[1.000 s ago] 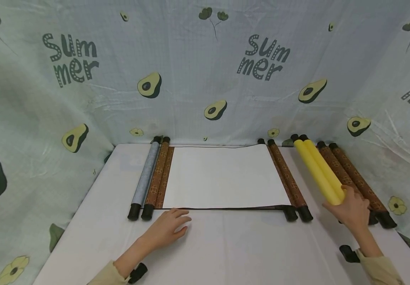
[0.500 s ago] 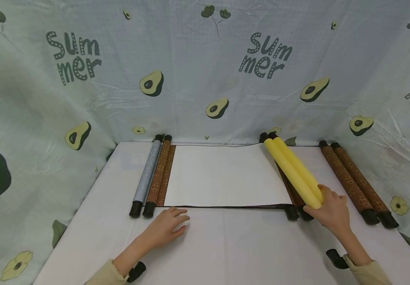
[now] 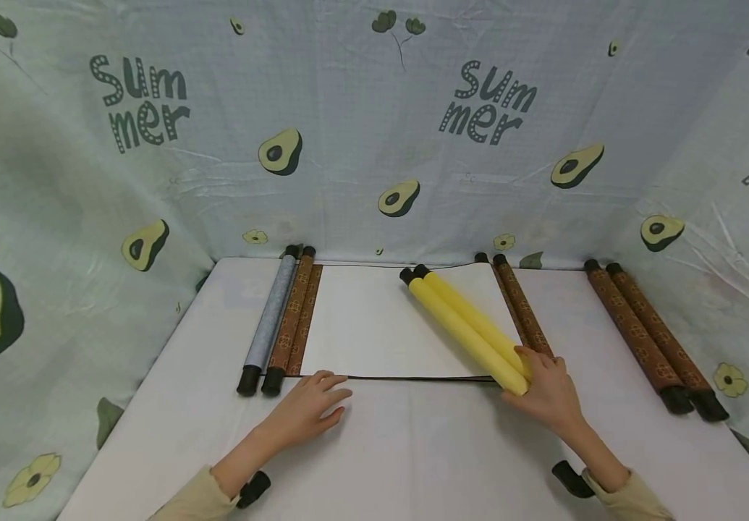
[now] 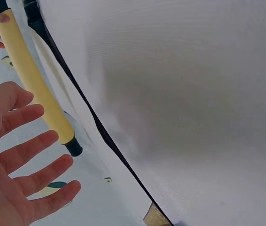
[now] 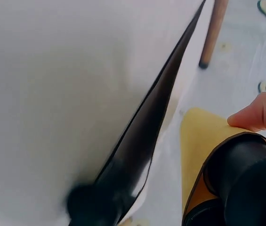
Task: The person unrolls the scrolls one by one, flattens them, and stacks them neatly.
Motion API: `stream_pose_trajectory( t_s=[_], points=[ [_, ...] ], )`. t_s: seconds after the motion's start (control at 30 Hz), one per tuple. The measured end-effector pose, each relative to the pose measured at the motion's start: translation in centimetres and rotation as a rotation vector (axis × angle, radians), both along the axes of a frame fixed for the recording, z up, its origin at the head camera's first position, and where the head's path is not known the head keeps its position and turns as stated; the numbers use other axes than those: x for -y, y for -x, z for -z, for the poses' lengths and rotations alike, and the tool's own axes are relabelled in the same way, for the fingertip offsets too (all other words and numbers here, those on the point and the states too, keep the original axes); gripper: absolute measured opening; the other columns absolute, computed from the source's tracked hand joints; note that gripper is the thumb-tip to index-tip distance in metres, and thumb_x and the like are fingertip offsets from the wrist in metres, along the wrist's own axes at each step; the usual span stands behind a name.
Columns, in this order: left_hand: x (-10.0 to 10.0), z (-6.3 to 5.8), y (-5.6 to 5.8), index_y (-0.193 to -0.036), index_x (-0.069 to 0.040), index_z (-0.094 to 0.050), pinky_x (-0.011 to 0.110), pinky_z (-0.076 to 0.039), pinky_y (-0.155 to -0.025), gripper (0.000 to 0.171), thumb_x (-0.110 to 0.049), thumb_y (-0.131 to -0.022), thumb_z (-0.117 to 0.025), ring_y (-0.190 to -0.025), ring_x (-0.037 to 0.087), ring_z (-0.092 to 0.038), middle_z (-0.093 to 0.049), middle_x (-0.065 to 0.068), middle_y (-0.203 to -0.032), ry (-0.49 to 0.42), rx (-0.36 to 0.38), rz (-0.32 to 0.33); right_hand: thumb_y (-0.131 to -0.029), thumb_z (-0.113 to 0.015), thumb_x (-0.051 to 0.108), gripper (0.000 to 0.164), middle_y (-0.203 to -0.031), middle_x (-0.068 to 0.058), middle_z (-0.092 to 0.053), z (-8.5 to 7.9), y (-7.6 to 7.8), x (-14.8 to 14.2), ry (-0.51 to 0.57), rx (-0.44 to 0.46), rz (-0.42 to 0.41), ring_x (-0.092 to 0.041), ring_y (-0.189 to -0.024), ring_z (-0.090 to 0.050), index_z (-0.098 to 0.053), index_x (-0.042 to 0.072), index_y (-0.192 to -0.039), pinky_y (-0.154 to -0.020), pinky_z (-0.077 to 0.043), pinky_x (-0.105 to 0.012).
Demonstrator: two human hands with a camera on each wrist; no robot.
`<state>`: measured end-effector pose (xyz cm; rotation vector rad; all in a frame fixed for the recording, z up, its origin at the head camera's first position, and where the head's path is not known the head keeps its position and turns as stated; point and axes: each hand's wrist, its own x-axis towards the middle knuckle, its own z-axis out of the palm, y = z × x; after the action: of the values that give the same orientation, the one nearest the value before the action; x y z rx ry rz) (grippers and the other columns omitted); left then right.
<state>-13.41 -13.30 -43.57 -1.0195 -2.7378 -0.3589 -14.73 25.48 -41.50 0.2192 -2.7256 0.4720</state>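
Fingers of the right hand (image 3: 546,391) grip the yellow scroll (image 3: 465,335) near one end; the left hand (image 3: 312,409) holds nothing. Likely light, creasable: hold gently there.

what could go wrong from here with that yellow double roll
The right hand holds the yellow double roll only by its near end, so the far end could dip onto the white sheet below.

The left hand is open and not supporting the roll; if the right hand's grip loosens, the two rolls might spread apart.

The brown roll along the sheet's right edge lies close by and may get nudged.
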Motion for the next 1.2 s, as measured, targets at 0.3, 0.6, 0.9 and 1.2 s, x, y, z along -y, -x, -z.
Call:
stream_pose_trajectory(
  t_s=[0.3,0.6,0.9,1.2],
  points=[
    [-0.3,-0.1,0.0,-0.110,-0.015,-0.061,0.045,-0.041,-0.091,0.028,-0.024,-0.084,-0.059,-0.115,0.033,-0.049,-0.056,0.010,-0.121,0.035,-0.010,0.011,-0.054,-0.076,0.027,0.067,-0.098,-0.015,-0.063,0.8,-0.5,3.4,-0.015,-0.010,-0.079,-0.023,-0.070,-0.044,-0.056,0.005,-0.114,-0.051,-0.030,-0.024],
    [-0.6,-0.2,-0.1,-0.108,-0.014,-0.063,0.046,-0.042,-0.090,0.026,-0.024,-0.084,-0.059,-0.114,0.032,-0.049,-0.056,0.009,-0.121,0.032,0.015,0.021,-0.056,-0.075,0.028,0.066,-0.103,-0.015,-0.062,1.3,-1.1,6.0,-0.011,0.025,-0.092,-0.022,-0.073,-0.044,-0.056,0.005,-0.115,-0.053,-0.031,-0.025],
    [-1.0,-0.2,0.2,-0.107,-0.015,-0.063,0.045,-0.043,-0.089,0.025,-0.024,-0.084,-0.059,-0.113,0.030,-0.049,-0.057,0.008,-0.120,0.032,0.012,0.030,-0.059,-0.074,0.031,0.068,-0.102,-0.017,-0.057,2.4,-0.9,7.8,-0.134,-0.003,-0.140,-0.028,-0.077,-0.044,-0.051,0.004,-0.117,-0.057,-0.038,-0.035],
    [-2.5,-0.5,0.8,-0.108,-0.016,-0.062,0.045,-0.043,-0.088,0.024,-0.024,-0.085,-0.057,-0.114,0.031,-0.049,-0.056,0.008,-0.121,0.053,-0.004,0.073,-0.060,-0.076,0.033,0.071,-0.096,-0.018,-0.053,3.2,-0.9,8.6,-0.349,-0.011,-0.165,-0.030,-0.075,-0.043,-0.049,-0.001,-0.116,-0.053,-0.035,-0.039]
  ],
)
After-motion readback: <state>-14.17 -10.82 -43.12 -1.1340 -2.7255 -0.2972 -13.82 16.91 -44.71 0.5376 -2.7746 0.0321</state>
